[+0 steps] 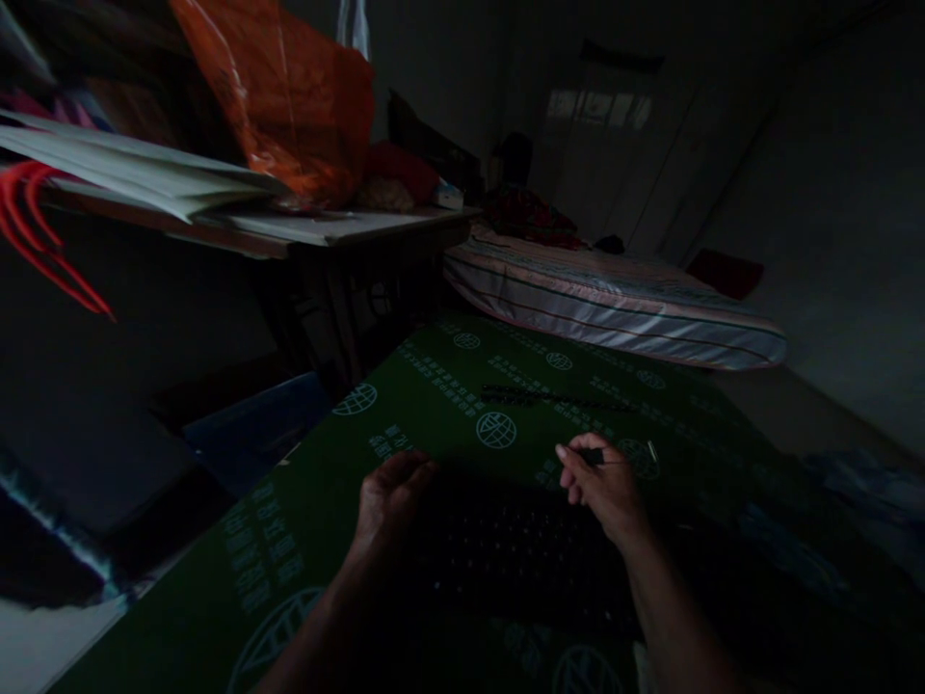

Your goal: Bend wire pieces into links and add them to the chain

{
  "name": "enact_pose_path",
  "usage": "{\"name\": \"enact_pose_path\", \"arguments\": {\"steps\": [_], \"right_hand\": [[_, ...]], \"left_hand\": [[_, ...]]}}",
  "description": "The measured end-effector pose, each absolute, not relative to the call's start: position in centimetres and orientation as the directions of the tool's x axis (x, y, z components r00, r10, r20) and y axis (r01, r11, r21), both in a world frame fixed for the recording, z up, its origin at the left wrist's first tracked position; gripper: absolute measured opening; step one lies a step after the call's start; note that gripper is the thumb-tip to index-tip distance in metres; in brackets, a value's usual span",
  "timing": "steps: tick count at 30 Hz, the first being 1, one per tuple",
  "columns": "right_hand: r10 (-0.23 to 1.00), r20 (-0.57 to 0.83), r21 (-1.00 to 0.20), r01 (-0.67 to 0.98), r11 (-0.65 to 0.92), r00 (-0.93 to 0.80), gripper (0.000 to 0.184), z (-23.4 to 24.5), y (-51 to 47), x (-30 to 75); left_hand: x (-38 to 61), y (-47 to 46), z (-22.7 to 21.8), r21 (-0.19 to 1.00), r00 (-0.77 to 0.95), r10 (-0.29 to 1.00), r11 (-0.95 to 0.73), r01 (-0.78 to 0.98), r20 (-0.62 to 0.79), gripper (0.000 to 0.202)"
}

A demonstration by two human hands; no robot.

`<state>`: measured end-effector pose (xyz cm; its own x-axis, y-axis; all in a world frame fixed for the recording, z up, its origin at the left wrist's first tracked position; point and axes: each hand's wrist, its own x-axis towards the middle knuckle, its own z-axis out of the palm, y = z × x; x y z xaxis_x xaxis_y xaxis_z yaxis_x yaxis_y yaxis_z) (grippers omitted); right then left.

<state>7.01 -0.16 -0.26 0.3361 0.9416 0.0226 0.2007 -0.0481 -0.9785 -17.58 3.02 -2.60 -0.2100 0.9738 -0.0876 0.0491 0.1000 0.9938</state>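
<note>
A black keyboard (520, 549) lies on a green board (426, 386) printed with pale globes and characters; its outline is largely lost in the dark. My left hand (394, 487) is at its far left corner, fingers pressed together on the edge. Over its far right side, my right hand (599, 482) pinches a small tool (593, 456) with a dark handle. A thin shaft seems to run rightward from it, with a pale tip beyond; its exact kind is unclear. Beyond the keyboard, thin black strips (556, 396) rest on the board.
At the left, a table (390, 225) carries an orange plastic bag (296, 106) and papers (145, 169); red cords (50, 241) hang from it. A striped mattress (614, 299) is beyond the board. Blue sheeting (795, 554) lies at the right, in deep shadow.
</note>
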Motion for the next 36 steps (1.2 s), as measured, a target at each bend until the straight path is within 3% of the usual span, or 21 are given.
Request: {"name": "enact_pose_path", "arguments": {"steps": [12,19,27,36], "right_hand": [[0.977,-0.035,-0.993,0.103,-0.058,0.210,0.045,-0.3,-1.1,6.8],[0.986,0.023,-0.968,0.251,-0.020,0.165,0.040,-0.4,-1.5,5.3],[0.998,-0.012,-0.895,0.443,-0.041,0.068,0.039,-0.5,-2.2,3.1],[0.998,-0.001,-0.849,0.527,-0.033,0.062,0.033,-0.7,-2.0,2.3]], "left_hand": [[-16.8,2.6,-2.2,0.994,-0.214,0.971,0.101,-0.035,-0.106,0.024],[-16.7,2.7,-2.7,0.996,-0.216,0.973,0.079,-0.041,-0.086,0.029],[-16.6,2.6,-2.4,0.997,-0.203,0.976,0.076,-0.001,-0.075,0.024],[-16.5,2.6,-2.8,0.996,-0.192,0.978,0.084,-0.009,-0.084,0.023]]}}
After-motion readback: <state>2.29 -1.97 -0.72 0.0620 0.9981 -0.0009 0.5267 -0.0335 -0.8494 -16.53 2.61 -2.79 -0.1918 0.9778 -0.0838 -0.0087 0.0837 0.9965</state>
